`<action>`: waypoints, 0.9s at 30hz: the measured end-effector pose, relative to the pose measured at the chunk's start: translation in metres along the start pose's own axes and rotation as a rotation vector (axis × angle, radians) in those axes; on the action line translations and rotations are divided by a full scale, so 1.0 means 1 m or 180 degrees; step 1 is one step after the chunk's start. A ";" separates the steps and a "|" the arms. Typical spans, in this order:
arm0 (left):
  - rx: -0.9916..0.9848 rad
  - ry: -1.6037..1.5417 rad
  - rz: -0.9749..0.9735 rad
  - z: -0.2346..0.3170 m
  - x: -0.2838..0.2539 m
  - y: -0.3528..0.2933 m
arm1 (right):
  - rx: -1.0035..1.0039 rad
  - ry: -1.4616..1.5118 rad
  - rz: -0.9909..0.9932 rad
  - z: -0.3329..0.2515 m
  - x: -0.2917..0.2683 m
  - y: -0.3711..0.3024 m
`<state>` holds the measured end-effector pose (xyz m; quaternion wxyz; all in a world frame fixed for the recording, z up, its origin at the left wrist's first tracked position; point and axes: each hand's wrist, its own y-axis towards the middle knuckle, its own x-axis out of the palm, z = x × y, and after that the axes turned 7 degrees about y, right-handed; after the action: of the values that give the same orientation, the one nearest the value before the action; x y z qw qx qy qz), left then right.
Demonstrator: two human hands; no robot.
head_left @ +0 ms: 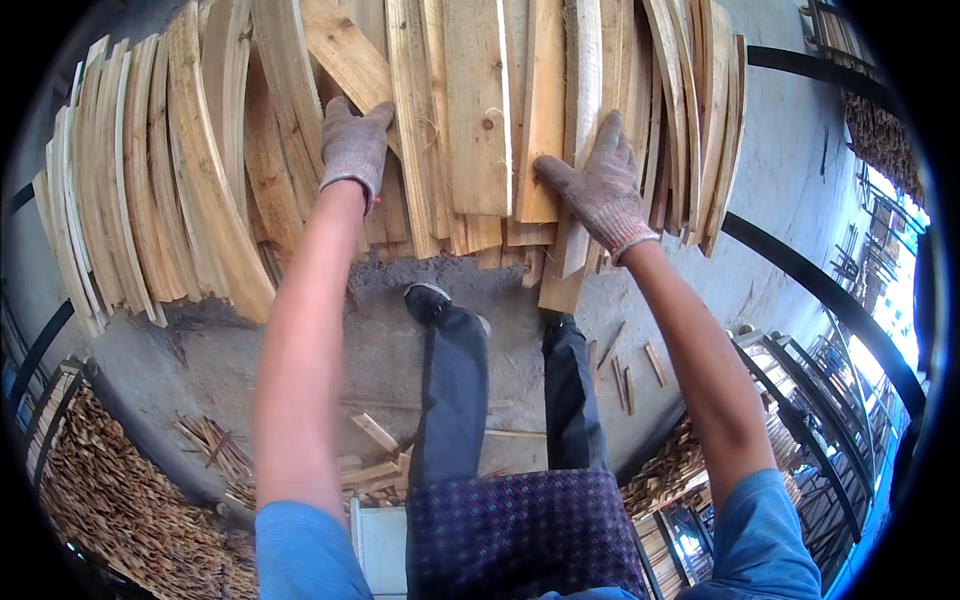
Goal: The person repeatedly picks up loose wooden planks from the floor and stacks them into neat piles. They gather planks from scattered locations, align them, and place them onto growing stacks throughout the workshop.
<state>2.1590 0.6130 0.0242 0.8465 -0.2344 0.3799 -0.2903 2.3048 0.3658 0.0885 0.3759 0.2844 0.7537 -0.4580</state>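
Observation:
A wide row of long wooden boards [480, 130] lies side by side in front of me, their near ends uneven. My left hand [352, 150], in a worn grey-brown knitted glove, is closed around the lower end of a slanting wooden board [345, 45], left of the middle. Further right, my right hand [605, 185] wears a matching glove. Its thumb points left and its fingers reach up along a narrow pale board [583, 75], stretched apart across the wood. The undersides of the boards and some fingertips are hidden.
Dark curved metal bars [800, 275] stand to the right of the boards. Wood offcuts [375, 460] lie on the concrete floor [250, 370] around my feet. Large stacks of sticks [120, 480] fill the lower left, and metal racks [815, 400] stand at the lower right.

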 end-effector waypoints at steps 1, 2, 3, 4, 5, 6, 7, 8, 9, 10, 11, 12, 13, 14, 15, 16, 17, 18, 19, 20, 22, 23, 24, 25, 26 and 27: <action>0.0061 0.0455 0.0186 0.007 -0.013 -0.007 | -0.0044 0.0027 -0.0022 -0.004 0.000 -0.002; -0.0054 0.0257 -0.0373 0.019 -0.025 -0.010 | -0.0061 0.0051 0.0178 -0.001 0.001 -0.006; -0.0023 0.0537 0.0138 0.008 -0.035 -0.001 | -0.0175 0.0036 0.0251 -0.010 0.005 -0.005; 0.0043 0.0776 -0.0202 0.021 -0.058 0.002 | -0.0232 -0.0016 0.0353 -0.013 0.005 -0.004; 0.0123 0.1010 -0.0547 0.035 -0.078 0.004 | -0.0283 -0.0071 0.0468 -0.016 0.008 -0.004; 0.0261 0.1366 -0.0482 0.032 -0.081 0.006 | -0.0362 -0.0202 0.0738 -0.018 0.018 -0.004; 0.0403 0.1712 -0.0369 0.028 -0.082 0.012 | -0.0321 -0.0200 0.0751 -0.020 0.025 -0.002; 0.0348 0.1721 -0.0168 0.018 -0.076 0.009 | -0.0278 -0.0201 0.0768 -0.019 0.030 -0.001; 0.0313 0.1700 0.0030 0.013 -0.067 0.006 | -0.0216 -0.0239 0.0812 -0.017 0.030 0.002; 0.0410 0.1437 0.0180 0.000 -0.063 0.000 | -0.0283 -0.0232 0.0864 -0.019 0.029 0.002; 0.0485 0.1160 0.0320 -0.015 -0.054 -0.007 | -0.0293 -0.0249 0.0925 -0.021 0.028 0.006; 0.0660 0.1352 0.0438 -0.035 -0.041 -0.016 | -0.0300 -0.0267 0.0972 -0.026 0.031 0.010; 0.0828 0.1567 0.0587 -0.059 -0.031 -0.022 | -0.0325 -0.0253 0.1008 -0.034 0.038 0.012; 0.1028 0.1766 0.0708 -0.067 -0.020 -0.025 | -0.0359 -0.0285 0.1269 -0.036 0.038 0.011; 0.0756 0.1657 0.0632 -0.061 -0.014 -0.029 | -0.0741 -0.0454 0.1336 -0.031 0.035 0.013; 0.0490 0.1562 0.0585 -0.051 -0.011 -0.028 | -0.1137 -0.0593 0.1408 -0.029 0.032 0.021; 0.0220 0.1467 0.0546 -0.046 -0.011 -0.025 | -0.1539 -0.0726 0.1475 -0.030 0.031 0.030; 0.0435 0.1196 0.0620 -0.052 -0.013 -0.020 | -0.2039 -0.0288 0.1711 -0.041 0.025 0.035; 0.0491 0.1002 0.0466 -0.057 -0.018 -0.029 | -0.2363 -0.0304 0.1657 -0.047 0.016 0.042; 0.0548 0.0827 0.0313 -0.059 -0.031 -0.039 | -0.2128 -0.0324 0.1537 -0.051 0.016 0.040; 0.1277 0.1027 0.0582 -0.071 -0.046 -0.051 | -0.1855 -0.0145 0.1379 -0.050 0.013 0.040; 0.1455 0.1097 0.0621 -0.088 -0.054 -0.061 | -0.1642 -0.0282 0.1222 -0.043 0.011 0.033; 0.1629 0.1159 0.0602 -0.096 -0.067 -0.082 | -0.1459 -0.0211 0.1192 -0.042 0.010 0.012; 0.1776 0.1244 0.0619 -0.105 -0.084 -0.101 | -0.1311 -0.0111 0.1141 -0.044 0.013 -0.012; 0.1612 0.1681 0.0887 -0.119 -0.101 -0.114 | -0.1355 -0.0168 0.1188 -0.029 0.018 -0.035; 0.1476 0.2068 0.1133 -0.137 -0.112 -0.119 | -0.1380 -0.0267 0.1283 -0.004 0.024 -0.055</action>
<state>1.9542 0.5775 0.0718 0.7501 0.1344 0.5857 -0.2762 2.2476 0.3480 0.0964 0.5420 0.3222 0.7461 -0.2138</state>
